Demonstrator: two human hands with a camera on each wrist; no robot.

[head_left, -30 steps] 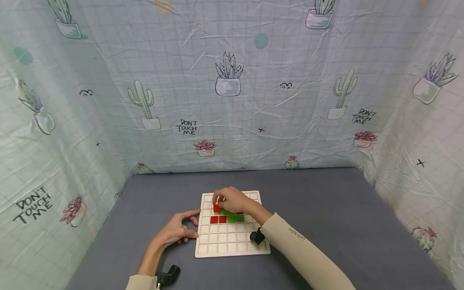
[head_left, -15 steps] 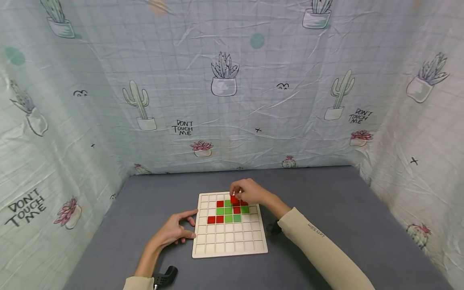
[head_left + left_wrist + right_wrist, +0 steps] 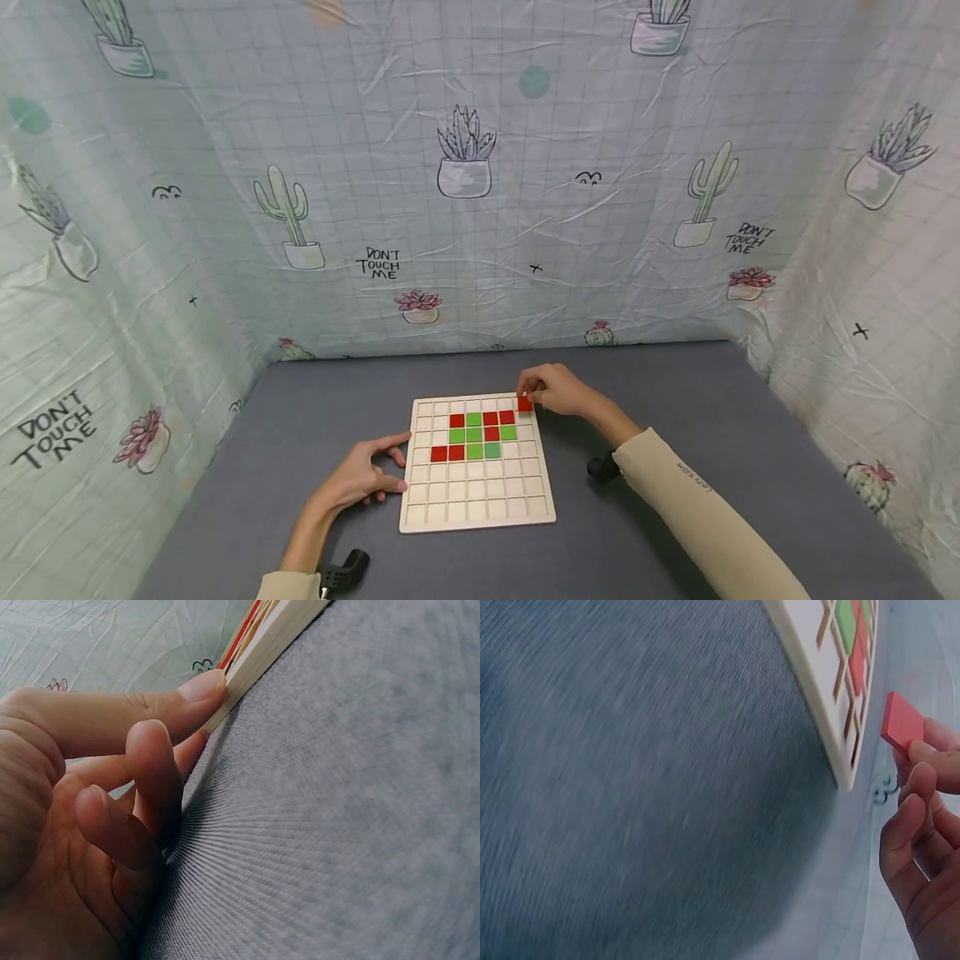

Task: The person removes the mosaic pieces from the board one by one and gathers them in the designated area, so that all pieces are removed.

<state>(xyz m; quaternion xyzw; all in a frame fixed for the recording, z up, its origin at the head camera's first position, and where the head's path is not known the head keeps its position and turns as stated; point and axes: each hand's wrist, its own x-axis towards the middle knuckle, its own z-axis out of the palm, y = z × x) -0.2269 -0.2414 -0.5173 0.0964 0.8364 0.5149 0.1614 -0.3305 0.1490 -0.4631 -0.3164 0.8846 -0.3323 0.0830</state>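
Observation:
A wooden grid board (image 3: 457, 492) lies on the table, with red and green square tiles (image 3: 474, 435) set in several cells. My left hand (image 3: 358, 475) rests beside it with index finger and thumb stretched apart, both tips touching the board's left edge. In the left wrist view that thumb (image 3: 196, 690) presses on the edge while the other fingers bend loosely under it. At the far right corner, my right hand (image 3: 557, 390) pinches a red square tile (image 3: 904, 724) between thumb and fingers. The right wrist view shows this tile tilted and raised off the board.
Dark grey cloth covers the table (image 3: 637, 392). A curtain (image 3: 480, 233) with cactus drawings closes in the back and both sides. Black wrist devices sit at the left cuff (image 3: 345, 571) and the right cuff (image 3: 602, 468).
My right hand has travelled right across the board, from its left part past the middle to the far right corner, with a red tile in its pinch. My left hand stays at the edge.

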